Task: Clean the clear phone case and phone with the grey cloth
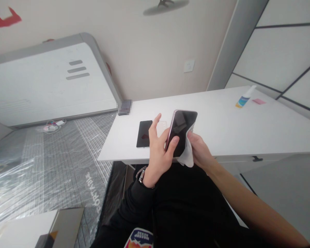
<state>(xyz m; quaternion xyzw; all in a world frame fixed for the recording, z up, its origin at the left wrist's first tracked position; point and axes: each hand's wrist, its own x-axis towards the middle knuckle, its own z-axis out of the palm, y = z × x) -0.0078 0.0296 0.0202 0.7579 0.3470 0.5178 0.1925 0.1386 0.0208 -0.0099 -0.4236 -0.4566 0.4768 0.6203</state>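
Note:
My left hand (pixel 160 148) grips a smartphone (pixel 182 127) by its left edge, thumb on the dark screen and index finger raised. The phone is tilted above the front of the white desk. A white cloth (pixel 187 155) is in my right hand (pixel 200 150), pressed against the phone's right edge; part of the cloth lies behind the phone. On the desk just left of my left hand rests a second dark phone or small tablet (pixel 143 134), partly covered by that hand. A clear, pinkish phone case (pixel 162 126) shows behind my raised finger.
A spray bottle (pixel 243 99) with a white top lies or stands at the desk's (pixel 229 131) right, beside a pink piece (pixel 259 101). A blurred dark item (pixel 125 107) sits at the back left corner. A plastic-wrapped mattress (pixel 62 165) is left of the desk.

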